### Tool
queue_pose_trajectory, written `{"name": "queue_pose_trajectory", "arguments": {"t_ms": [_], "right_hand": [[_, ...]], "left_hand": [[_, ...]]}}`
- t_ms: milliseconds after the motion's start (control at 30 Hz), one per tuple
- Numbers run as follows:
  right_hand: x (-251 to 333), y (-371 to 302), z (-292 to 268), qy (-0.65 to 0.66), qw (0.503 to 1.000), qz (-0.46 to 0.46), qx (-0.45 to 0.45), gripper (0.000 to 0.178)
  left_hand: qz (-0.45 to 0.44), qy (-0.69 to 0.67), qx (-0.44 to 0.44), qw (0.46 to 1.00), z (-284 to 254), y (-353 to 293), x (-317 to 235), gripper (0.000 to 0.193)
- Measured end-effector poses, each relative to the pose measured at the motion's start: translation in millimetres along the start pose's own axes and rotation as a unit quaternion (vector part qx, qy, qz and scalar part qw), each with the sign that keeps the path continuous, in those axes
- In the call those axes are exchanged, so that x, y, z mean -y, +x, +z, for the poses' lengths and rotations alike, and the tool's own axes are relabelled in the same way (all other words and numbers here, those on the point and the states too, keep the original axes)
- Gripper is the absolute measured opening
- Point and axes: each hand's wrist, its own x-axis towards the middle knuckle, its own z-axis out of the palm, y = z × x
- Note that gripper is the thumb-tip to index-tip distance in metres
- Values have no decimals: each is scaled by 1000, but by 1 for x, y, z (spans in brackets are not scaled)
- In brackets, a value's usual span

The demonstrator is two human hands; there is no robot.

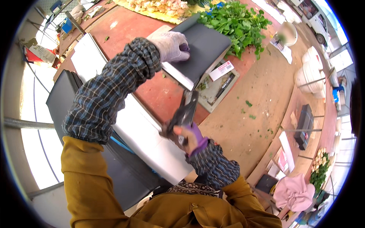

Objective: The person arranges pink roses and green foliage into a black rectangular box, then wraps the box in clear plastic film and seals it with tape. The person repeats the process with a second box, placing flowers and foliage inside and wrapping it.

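Left: black stack, edges fanned, partly behind the left sleeve. White sheets run along the left edge of the red worktop, passing under the left forearm.

Far edge of worktop: pale peach roses on a yellow sheet.

Left hand, in a pale glove: fingers curled inward at the left side of the dark grey sheet. Knuckles up, fingertips turned down toward the sheet; cannot tell whether they pinch it or only press on it. The sheet lies folded on the worktop toward its right edge, mostly to the right of these fingers. A white strip shows along its near edge, just below the hand.

Right hand, purple glove with thumb bare: fingers closed round a black tool, stapler-like, blurred. Its upper end points at the near corner of the sheet; contact cannot be told. The right-hand fingers themselves are apart from the sheet.

Right edge of worktop: shallow tray just beside the sheet, holding a slim black implement; white box at its far end. Green leaves spread against the far right side of the sheet.
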Motion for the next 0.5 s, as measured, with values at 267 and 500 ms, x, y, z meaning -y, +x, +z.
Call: {"name": "queue_pose_trajectory", "arguments": {"t_ms": [267, 500], "right_hand": [[282, 60, -32, -670, 688, -278, -22, 32], [354, 192, 75, -927, 367, -22, 70, 36]], "left_hand": [[-161, 96, -162, 969, 20, 3, -22, 39], [-159, 117, -189, 962, -18, -16, 41, 30]]}}
